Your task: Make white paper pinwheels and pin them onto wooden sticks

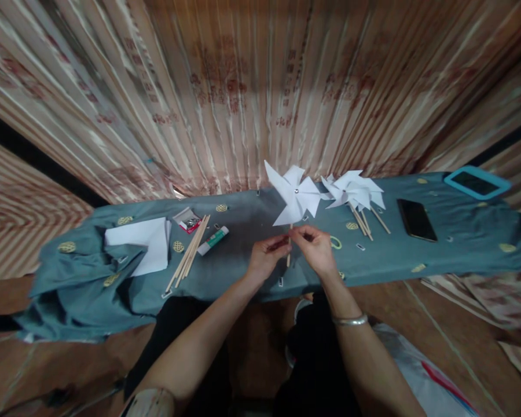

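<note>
A white paper pinwheel [301, 200] with a small metal pin at its centre stands upright over the middle of the table, on a thin wooden stick. My left hand [265, 255] pinches that stick from the left. From the right, my right hand [315, 246] closes its fingers on the same stick just below the paper blades. The stick's lower end [288, 260] shows between my hands. Several finished-looking white pinwheels [356, 190] lie together to the right, their sticks pointing toward me.
Left on the teal cloth-covered table [238, 272] lie folded white paper [150, 237], several wooden sticks [190, 252], a glue stick [213, 241] and an opened packet of metal pins [188, 221]. Rightward are a yellow-green ring [336, 242], a black phone [417, 220] and a blue-framed tablet [477, 182].
</note>
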`<state>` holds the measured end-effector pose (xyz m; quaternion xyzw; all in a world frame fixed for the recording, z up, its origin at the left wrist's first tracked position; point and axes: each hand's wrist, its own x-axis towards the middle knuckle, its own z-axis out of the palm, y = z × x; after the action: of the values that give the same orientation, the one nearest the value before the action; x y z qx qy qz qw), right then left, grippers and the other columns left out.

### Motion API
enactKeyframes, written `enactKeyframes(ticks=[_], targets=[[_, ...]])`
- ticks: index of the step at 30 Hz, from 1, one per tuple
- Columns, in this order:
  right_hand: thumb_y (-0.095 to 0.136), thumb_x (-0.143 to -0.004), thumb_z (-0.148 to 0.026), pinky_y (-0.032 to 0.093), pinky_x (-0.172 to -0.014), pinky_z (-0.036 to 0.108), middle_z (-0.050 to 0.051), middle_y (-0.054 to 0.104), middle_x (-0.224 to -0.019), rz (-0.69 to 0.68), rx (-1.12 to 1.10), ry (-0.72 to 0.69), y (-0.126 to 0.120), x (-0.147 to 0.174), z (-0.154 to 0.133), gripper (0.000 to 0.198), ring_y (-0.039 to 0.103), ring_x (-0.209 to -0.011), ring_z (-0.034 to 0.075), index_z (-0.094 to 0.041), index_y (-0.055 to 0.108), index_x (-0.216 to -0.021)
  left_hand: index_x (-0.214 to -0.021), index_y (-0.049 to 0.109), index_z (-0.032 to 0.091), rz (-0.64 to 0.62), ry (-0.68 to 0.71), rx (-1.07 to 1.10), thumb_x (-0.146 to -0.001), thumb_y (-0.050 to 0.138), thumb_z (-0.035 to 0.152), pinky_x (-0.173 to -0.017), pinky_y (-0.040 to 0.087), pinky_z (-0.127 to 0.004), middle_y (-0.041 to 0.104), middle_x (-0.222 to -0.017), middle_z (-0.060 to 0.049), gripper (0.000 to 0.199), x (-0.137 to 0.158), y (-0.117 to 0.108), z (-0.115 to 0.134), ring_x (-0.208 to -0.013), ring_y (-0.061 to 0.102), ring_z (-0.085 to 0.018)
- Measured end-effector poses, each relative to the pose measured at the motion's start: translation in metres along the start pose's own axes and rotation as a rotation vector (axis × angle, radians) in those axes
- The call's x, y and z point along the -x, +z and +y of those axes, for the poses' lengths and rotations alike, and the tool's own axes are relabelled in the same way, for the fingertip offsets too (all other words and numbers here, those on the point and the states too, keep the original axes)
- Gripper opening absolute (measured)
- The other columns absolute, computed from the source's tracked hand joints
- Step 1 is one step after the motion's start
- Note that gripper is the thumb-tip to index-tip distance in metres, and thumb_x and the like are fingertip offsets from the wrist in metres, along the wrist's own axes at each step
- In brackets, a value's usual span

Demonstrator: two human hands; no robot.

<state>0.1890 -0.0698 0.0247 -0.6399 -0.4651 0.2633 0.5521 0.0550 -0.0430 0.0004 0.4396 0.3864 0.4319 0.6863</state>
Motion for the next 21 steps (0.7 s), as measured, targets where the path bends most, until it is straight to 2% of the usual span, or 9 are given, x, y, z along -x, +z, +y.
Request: enactKeyframes(ticks=[3, 7, 9, 11, 14, 21], targets=[[0.065, -0.075, -0.048, 0.043, -0.061, 0.028, 0.001, 0.068, -0.060, 0.072, 0.228, -0.019, -0.019, -0.017, -0.004, 0.032, 0.058, -0.058, 0.016, -0.018, 0.071, -0.066, -0.098, 0.080, 0.017, -0.008, 0.006, -0.005, -0.055, 0.088, 0.025, -0.080, 0.054, -0.030, 0.079, -0.089, -0.006, 0.044, 0.002, 0.002, 0.002, -0.078, 0.068, -0.017], [0.060, -0.082, -0.040, 0.043, -0.062, 0.030, 0.006, 0.073, -0.069, 0.130, 0.711, -0.026, -0.052, -0.051, -0.009, 0.028, 0.064, -0.064, 0.021, -0.018, 0.074, -0.074, -0.092, 0.080, 0.017, -0.026, 0.001, -0.058, -0.058, 0.084, 0.019, -0.076, 0.054, -0.028, 0.079, -0.089, -0.006, 0.034, 0.007, -0.001, 0.004, -0.075, 0.067, -0.015], [0.057, -0.086, -0.034, 0.046, -0.068, 0.032, 0.012, 0.076, -0.083, 0.097, 0.978, -0.030, -0.067, -0.069, -0.008, 0.027, 0.069, -0.076, 0.024, -0.016, 0.077, -0.086, -0.090, 0.080, 0.017, -0.045, -0.002, -0.051, -0.059, 0.083, 0.020, -0.076, 0.055, -0.028, 0.078, -0.086, -0.006, 0.032, 0.010, -0.003, 0.005, -0.075, 0.067, -0.015], [0.053, -0.090, -0.035, 0.049, -0.073, 0.034, 0.017, 0.076, -0.090, 0.021, 1.223, 0.012, -0.080, -0.084, -0.004, 0.032, 0.070, -0.083, 0.027, -0.015, 0.077, -0.095, -0.089, 0.080, 0.017, -0.058, 0.001, -0.042, -0.059, 0.083, 0.020, -0.077, 0.055, -0.028, 0.078, -0.084, -0.005, 0.030, 0.012, -0.005, 0.006, -0.075, 0.067, -0.015], [0.051, -0.092, -0.033, 0.050, -0.080, 0.040, 0.024, 0.074, -0.094, 0.000, 1.299, 0.034, -0.096, -0.098, 0.009, 0.036, 0.070, -0.092, 0.033, -0.008, 0.076, -0.098, -0.088, 0.080, 0.016, -0.056, 0.014, -0.035, -0.060, 0.082, 0.021, -0.079, 0.055, -0.029, 0.078, -0.082, -0.005, 0.028, 0.012, -0.008, 0.009, -0.075, 0.068, -0.016], [0.050, -0.092, -0.029, 0.052, -0.082, 0.046, 0.028, 0.072, -0.094, -0.021, 1.370, 0.103, -0.111, -0.113, 0.046, 0.037, 0.070, -0.094, 0.037, -0.001, 0.073, -0.100, -0.092, 0.080, 0.016, -0.048, 0.009, -0.049, -0.066, 0.080, 0.020, -0.083, 0.055, -0.030, 0.078, -0.087, -0.007, 0.026, 0.012, -0.015, 0.010, -0.081, 0.070, -0.018]])
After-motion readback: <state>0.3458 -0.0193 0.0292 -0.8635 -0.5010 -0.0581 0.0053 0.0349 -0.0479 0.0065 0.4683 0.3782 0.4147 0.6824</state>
